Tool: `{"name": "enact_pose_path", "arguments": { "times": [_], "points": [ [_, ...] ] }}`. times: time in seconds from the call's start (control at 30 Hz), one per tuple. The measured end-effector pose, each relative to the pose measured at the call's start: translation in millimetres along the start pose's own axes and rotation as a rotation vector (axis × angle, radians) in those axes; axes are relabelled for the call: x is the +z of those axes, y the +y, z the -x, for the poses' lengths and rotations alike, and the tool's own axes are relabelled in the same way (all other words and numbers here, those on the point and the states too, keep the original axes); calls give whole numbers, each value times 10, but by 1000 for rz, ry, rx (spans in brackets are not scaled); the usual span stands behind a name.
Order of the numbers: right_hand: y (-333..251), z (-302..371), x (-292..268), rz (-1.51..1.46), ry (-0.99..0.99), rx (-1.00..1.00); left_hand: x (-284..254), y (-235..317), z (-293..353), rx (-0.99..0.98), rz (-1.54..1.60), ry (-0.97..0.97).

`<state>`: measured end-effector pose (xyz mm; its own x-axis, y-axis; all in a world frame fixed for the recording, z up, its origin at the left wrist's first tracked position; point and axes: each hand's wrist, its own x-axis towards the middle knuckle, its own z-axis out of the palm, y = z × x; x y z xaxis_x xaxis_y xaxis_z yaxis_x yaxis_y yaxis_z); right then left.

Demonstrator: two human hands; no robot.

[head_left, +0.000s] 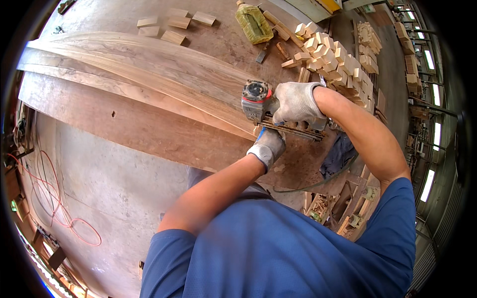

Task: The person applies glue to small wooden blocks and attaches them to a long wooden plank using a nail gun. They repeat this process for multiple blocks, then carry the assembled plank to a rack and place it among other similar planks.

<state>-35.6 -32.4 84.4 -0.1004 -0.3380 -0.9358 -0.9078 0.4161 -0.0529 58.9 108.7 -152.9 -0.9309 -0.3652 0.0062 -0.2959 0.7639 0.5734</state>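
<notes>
My right hand [298,102], in a light work glove, grips a pneumatic nail gun [256,101] with a round black cap and a red band. The tool lies over the near right end of several long wooden boards [174,84], its magazine [293,130] slanting to the right. Just below it, my gloved left hand [269,146] is closed at the end of the boards, with a blue patch at the fingertips. The nail gun partly hides its fingers. The boards run to the far left along a brown worktable [149,131].
Short wood pieces [179,22] lie at the back. A yellowish plastic jug [253,22] stands beside a pile of cut blocks [335,59]. Dark cloth [339,154] and a hose [298,189] are at the right edge. A red hose [59,203] coils on the floor.
</notes>
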Motion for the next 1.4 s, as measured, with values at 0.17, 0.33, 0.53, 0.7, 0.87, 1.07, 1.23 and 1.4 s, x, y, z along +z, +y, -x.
{"name": "enact_pose_path", "arguments": {
  "times": [0.17,0.33,0.53,0.7,0.87,1.07,1.23,1.4],
  "points": [
    [-14,19,-34,-45,-34,26,-238,30,0,-8,57,-88],
    [-76,-17,-64,-26,-67,25,-6,-5,-50,-105,320,28],
    [-127,-9,-94,-40,-91,40,-66,1,-83,-101,225,-102],
    [-83,-43,-51,-25,-79,34,-178,19,-50,-69,207,-47],
    [15,278,-26,-117,98,-34,-400,42,-22,16,-1,-275],
    [446,1071,339,-448,334,-117,-524,-209,37,210,-245,-146],
    [1384,1118,1541,-552,519,-213,-1116,-509,129,178,-295,-190],
    [1726,947,2370,-540,523,141,-1224,-432,52,179,-419,-280]
  ]
}}
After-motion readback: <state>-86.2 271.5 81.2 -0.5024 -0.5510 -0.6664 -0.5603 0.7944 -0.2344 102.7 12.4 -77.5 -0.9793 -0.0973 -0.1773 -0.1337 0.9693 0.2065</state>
